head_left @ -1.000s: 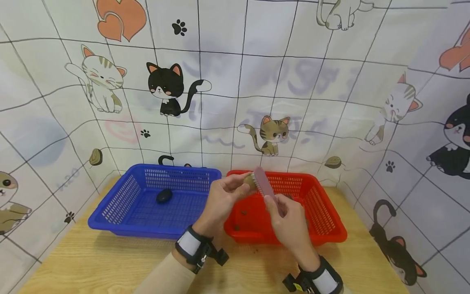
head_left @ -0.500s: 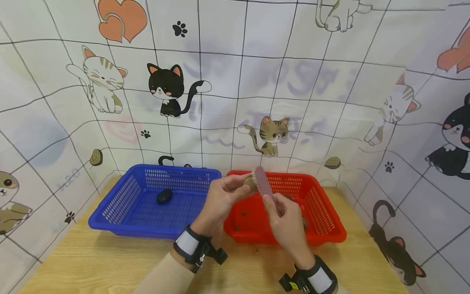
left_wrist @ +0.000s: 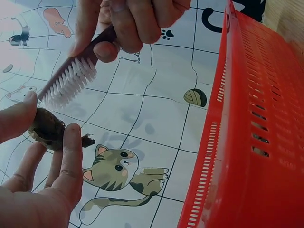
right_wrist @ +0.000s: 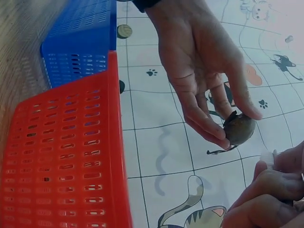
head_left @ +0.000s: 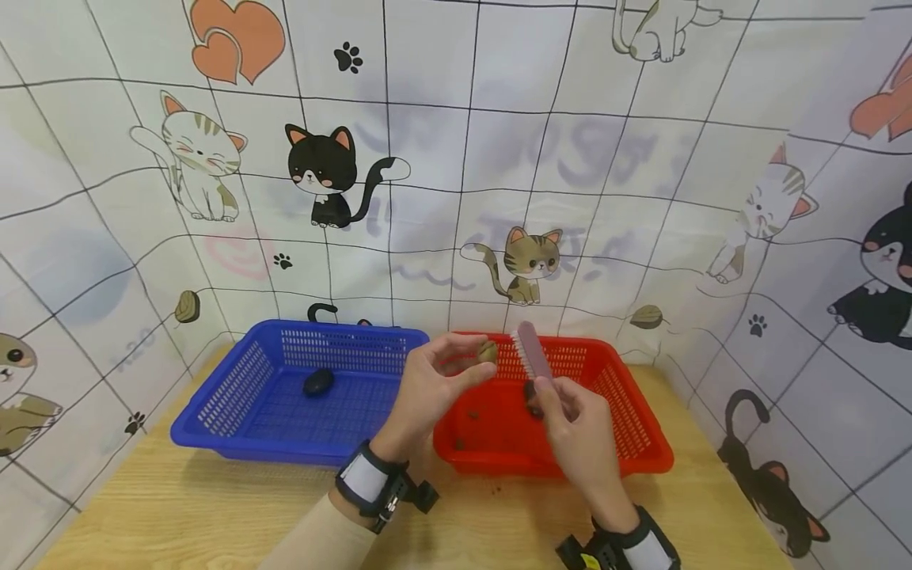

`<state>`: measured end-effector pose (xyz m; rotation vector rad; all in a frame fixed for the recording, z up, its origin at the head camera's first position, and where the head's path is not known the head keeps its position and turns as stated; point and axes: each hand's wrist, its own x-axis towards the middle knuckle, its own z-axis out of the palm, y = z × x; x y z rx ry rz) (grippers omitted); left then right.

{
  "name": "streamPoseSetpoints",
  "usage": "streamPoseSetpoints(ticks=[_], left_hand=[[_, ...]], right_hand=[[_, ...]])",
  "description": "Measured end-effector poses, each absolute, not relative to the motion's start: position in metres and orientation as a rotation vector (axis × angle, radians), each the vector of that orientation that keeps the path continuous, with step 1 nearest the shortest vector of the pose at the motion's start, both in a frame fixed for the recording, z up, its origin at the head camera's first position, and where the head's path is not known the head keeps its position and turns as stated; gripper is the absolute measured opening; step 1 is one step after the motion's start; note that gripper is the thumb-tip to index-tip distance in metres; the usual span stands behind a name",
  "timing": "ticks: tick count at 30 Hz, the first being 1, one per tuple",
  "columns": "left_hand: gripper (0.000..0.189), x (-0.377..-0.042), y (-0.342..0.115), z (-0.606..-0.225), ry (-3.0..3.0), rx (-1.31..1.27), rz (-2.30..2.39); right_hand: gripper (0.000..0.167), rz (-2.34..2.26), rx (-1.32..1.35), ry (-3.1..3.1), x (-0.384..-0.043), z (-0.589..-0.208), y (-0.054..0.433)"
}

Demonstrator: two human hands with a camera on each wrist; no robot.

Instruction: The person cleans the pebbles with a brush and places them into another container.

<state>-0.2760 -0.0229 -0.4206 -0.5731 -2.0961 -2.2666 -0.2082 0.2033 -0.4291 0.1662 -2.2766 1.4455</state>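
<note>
My left hand (head_left: 433,384) pinches a small, rounded, olive-brown, pebble-like thing (head_left: 488,353) between thumb and fingertips. Dark bits stick out from its side in both wrist views; I cannot tell its exact kind. In my right hand (head_left: 583,427) is a mauve scrubbing brush (head_left: 533,355), gripped by its lower end and tilted upward. Its white bristles (left_wrist: 71,84) face the pebble-like thing, and a gap separates them in the head view. Both hands are raised over the red basket (head_left: 492,464). The right wrist view shows only a bit of the brush beside the curled fingers.
A blue basket (head_left: 285,453) stands left of the red one, with a smooth black oval pebble (head_left: 318,381) inside. The red basket holds a dark brown lump (head_left: 531,399) and small crumbs. Both rest on a wooden table (head_left: 456,522), backed by a cat-print sheet (head_left: 427,158).
The brush was against the pebble-like thing before. Now my right hand has drawn it off to the right, uncovering the dark lump in the red basket. My left hand has barely moved.
</note>
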Motion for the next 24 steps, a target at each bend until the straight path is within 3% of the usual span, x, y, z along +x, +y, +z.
streamPoseSetpoints(ticks=[14,24], left_hand=[[0.044,-0.2768,-0.0213,-0.4236,-2.054,-0.549,-2.335],[0.052,-0.2801,-0.022,-0.4265,-2.055,-0.747,-2.269]], right_hand=[[0.023,1.475,0.221,-2.292,-0.2058,-0.4265,0.2028],[0.022,1.473,0.335,-2.271,-0.2047,-0.4271,0.2015]])
